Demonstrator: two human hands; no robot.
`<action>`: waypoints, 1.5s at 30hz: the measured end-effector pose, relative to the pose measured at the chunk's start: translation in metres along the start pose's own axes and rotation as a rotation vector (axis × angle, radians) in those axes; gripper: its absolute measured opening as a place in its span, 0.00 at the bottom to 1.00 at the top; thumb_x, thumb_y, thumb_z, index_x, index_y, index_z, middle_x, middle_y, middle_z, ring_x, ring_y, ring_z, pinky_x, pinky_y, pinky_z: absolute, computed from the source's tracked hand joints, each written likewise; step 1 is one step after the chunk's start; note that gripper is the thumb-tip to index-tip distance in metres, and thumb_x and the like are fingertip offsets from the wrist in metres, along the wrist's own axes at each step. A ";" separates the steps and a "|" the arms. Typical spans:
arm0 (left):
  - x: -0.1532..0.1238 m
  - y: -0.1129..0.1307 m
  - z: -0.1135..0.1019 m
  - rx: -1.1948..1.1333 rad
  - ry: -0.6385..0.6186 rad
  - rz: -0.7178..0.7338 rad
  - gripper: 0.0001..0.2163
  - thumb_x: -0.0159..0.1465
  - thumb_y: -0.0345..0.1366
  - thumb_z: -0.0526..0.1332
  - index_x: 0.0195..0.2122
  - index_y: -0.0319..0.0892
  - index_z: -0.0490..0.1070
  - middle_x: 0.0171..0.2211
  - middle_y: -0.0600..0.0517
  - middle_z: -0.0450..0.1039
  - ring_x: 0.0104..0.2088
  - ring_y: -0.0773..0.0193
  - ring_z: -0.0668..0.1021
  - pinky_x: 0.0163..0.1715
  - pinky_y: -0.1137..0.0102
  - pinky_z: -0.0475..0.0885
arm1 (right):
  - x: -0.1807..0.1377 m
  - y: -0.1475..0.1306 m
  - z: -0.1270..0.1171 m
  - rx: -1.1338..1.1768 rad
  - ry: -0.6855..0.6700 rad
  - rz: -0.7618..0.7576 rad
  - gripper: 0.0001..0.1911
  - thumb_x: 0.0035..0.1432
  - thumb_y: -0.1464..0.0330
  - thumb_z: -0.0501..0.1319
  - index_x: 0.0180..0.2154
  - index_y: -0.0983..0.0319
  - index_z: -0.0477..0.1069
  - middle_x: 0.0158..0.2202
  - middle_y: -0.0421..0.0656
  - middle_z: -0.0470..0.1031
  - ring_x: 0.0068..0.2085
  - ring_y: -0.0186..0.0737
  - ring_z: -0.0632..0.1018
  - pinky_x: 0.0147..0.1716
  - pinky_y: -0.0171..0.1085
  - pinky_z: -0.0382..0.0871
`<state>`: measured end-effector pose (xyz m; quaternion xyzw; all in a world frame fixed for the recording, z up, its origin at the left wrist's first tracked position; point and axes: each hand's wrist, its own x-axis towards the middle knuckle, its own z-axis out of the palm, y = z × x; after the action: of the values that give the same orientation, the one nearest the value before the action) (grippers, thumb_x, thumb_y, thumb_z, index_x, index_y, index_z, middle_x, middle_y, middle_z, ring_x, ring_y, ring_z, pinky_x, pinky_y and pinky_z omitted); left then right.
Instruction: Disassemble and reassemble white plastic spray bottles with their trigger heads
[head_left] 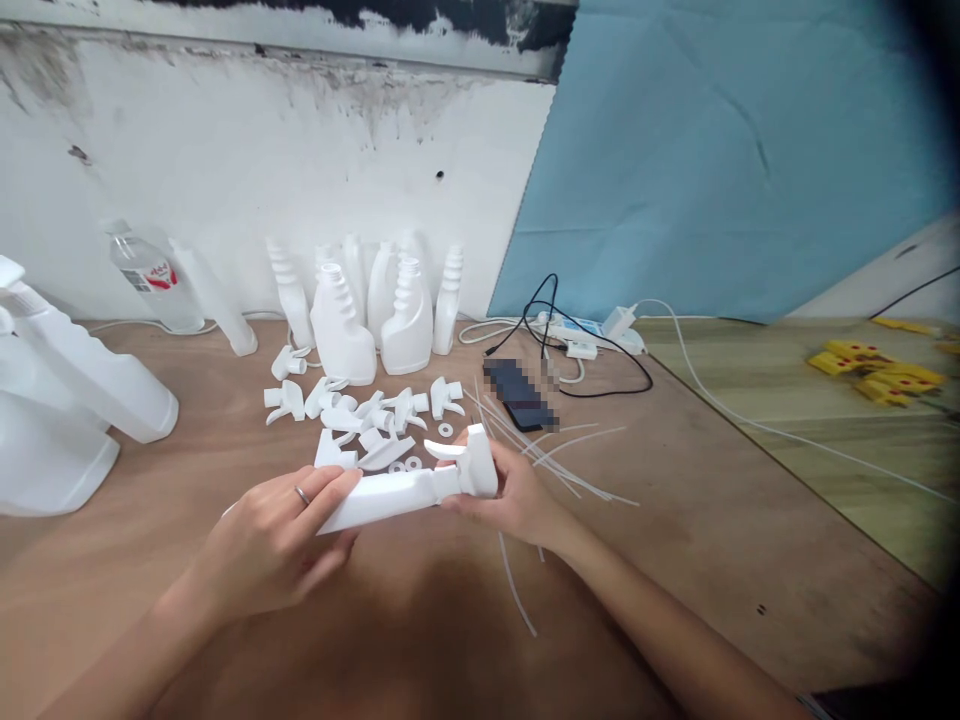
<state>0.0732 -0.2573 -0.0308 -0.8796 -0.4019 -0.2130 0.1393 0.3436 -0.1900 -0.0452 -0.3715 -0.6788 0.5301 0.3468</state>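
Note:
I hold a white spray bottle lying sideways above the wooden table. My left hand, a ring on one finger, is closed around the bottle's body. My right hand grips the white trigger spray head fitted on the bottle's neck. Just behind the bottle lie several loose white trigger heads and small white washers. Thin clear dip tubes are strewn to the right of my right hand.
Several empty white bottles stand against the wall. Finished sprayers lie at the left, with a clear water bottle behind. A phone, cables and a power strip lie at centre right; yellow parts far right.

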 end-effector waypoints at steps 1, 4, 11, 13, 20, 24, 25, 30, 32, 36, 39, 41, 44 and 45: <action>0.000 0.001 0.001 0.006 0.003 0.004 0.17 0.62 0.32 0.56 0.53 0.37 0.62 0.43 0.44 0.75 0.37 0.56 0.79 0.32 0.66 0.73 | 0.000 0.002 0.004 0.004 0.038 0.047 0.18 0.44 0.61 0.71 0.35 0.63 0.72 0.30 0.42 0.74 0.27 0.36 0.72 0.25 0.32 0.65; 0.001 0.001 0.003 0.024 -0.001 0.013 0.18 0.62 0.33 0.56 0.53 0.37 0.62 0.43 0.43 0.76 0.38 0.55 0.79 0.33 0.66 0.74 | -0.001 0.009 0.015 0.096 0.072 0.136 0.20 0.52 0.54 0.65 0.21 0.63 0.66 0.14 0.38 0.66 0.18 0.33 0.67 0.19 0.33 0.62; 0.002 0.001 0.002 0.001 -0.025 -0.032 0.17 0.62 0.33 0.55 0.52 0.39 0.62 0.43 0.44 0.75 0.35 0.58 0.79 0.30 0.68 0.73 | 0.000 0.001 0.017 0.343 0.031 0.053 0.23 0.43 0.62 0.71 0.40 0.59 0.66 0.35 0.40 0.73 0.21 0.30 0.71 0.19 0.32 0.65; 0.002 0.002 0.001 0.008 -0.021 -0.018 0.17 0.62 0.33 0.55 0.52 0.38 0.62 0.43 0.43 0.75 0.36 0.57 0.79 0.30 0.68 0.73 | -0.001 0.000 0.018 0.256 0.102 0.101 0.19 0.43 0.61 0.70 0.35 0.62 0.67 0.25 0.38 0.72 0.19 0.31 0.69 0.18 0.32 0.63; 0.002 0.002 0.002 0.034 -0.009 -0.005 0.17 0.62 0.33 0.56 0.52 0.37 0.63 0.42 0.43 0.75 0.34 0.57 0.79 0.30 0.67 0.73 | -0.002 0.007 0.021 0.352 0.062 0.091 0.23 0.44 0.60 0.70 0.40 0.60 0.65 0.30 0.38 0.71 0.19 0.29 0.69 0.18 0.32 0.63; 0.003 0.003 0.002 0.020 -0.006 -0.032 0.17 0.62 0.33 0.55 0.52 0.39 0.63 0.42 0.44 0.75 0.33 0.58 0.79 0.28 0.68 0.72 | 0.000 0.003 0.022 0.328 0.160 0.053 0.22 0.42 0.61 0.72 0.37 0.60 0.66 0.29 0.37 0.70 0.20 0.30 0.69 0.19 0.31 0.64; 0.003 0.003 0.001 0.026 0.002 -0.031 0.17 0.62 0.33 0.55 0.52 0.39 0.63 0.41 0.45 0.75 0.33 0.58 0.79 0.28 0.68 0.72 | 0.001 0.003 0.022 0.268 0.207 0.069 0.20 0.43 0.60 0.72 0.34 0.61 0.67 0.24 0.36 0.69 0.20 0.30 0.68 0.18 0.31 0.63; 0.003 0.002 0.002 0.019 0.001 -0.043 0.16 0.61 0.33 0.55 0.52 0.40 0.63 0.41 0.45 0.75 0.32 0.59 0.79 0.28 0.69 0.72 | 0.001 0.002 0.022 0.300 0.098 0.123 0.22 0.43 0.59 0.71 0.36 0.62 0.68 0.25 0.37 0.70 0.20 0.32 0.69 0.17 0.33 0.66; 0.003 0.002 0.002 0.017 -0.006 -0.052 0.16 0.62 0.33 0.55 0.51 0.40 0.63 0.41 0.45 0.75 0.31 0.59 0.79 0.27 0.69 0.72 | 0.001 0.000 0.021 0.370 0.025 0.090 0.23 0.42 0.61 0.71 0.39 0.61 0.68 0.30 0.39 0.71 0.23 0.33 0.71 0.19 0.34 0.70; 0.003 0.002 0.003 0.036 0.004 -0.026 0.17 0.62 0.33 0.56 0.52 0.37 0.63 0.42 0.43 0.75 0.33 0.57 0.79 0.28 0.67 0.72 | -0.002 -0.002 0.020 0.208 0.151 0.105 0.20 0.41 0.61 0.72 0.35 0.63 0.69 0.25 0.39 0.72 0.22 0.34 0.71 0.19 0.34 0.67; 0.004 0.003 0.003 0.040 0.012 0.006 0.16 0.62 0.33 0.56 0.51 0.36 0.63 0.41 0.43 0.76 0.34 0.57 0.79 0.29 0.67 0.73 | -0.004 -0.002 0.026 0.169 0.202 0.128 0.17 0.44 0.61 0.71 0.31 0.63 0.68 0.18 0.37 0.70 0.19 0.33 0.69 0.18 0.33 0.63; 0.005 0.003 0.004 0.049 0.016 0.024 0.16 0.62 0.33 0.56 0.51 0.35 0.63 0.40 0.43 0.76 0.34 0.57 0.79 0.29 0.67 0.72 | -0.005 0.000 0.031 0.264 0.206 0.123 0.16 0.47 0.60 0.69 0.30 0.62 0.67 0.14 0.34 0.66 0.15 0.31 0.66 0.15 0.31 0.59; 0.003 0.006 0.008 0.083 0.027 0.037 0.16 0.63 0.33 0.58 0.51 0.35 0.64 0.40 0.44 0.76 0.35 0.56 0.79 0.31 0.66 0.72 | -0.006 0.006 0.040 0.440 0.219 0.137 0.15 0.49 0.60 0.67 0.29 0.62 0.65 0.13 0.31 0.61 0.12 0.27 0.60 0.11 0.30 0.50; 0.002 0.007 0.010 0.090 0.031 0.040 0.16 0.63 0.33 0.58 0.52 0.35 0.64 0.40 0.44 0.76 0.36 0.55 0.79 0.32 0.65 0.73 | -0.006 0.009 0.041 0.482 0.227 0.146 0.15 0.50 0.61 0.67 0.29 0.62 0.65 0.14 0.31 0.60 0.12 0.26 0.59 0.11 0.29 0.49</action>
<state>0.0824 -0.2568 -0.0390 -0.8769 -0.3911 -0.2056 0.1893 0.3122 -0.2129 -0.0622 -0.3833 -0.4613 0.6547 0.4601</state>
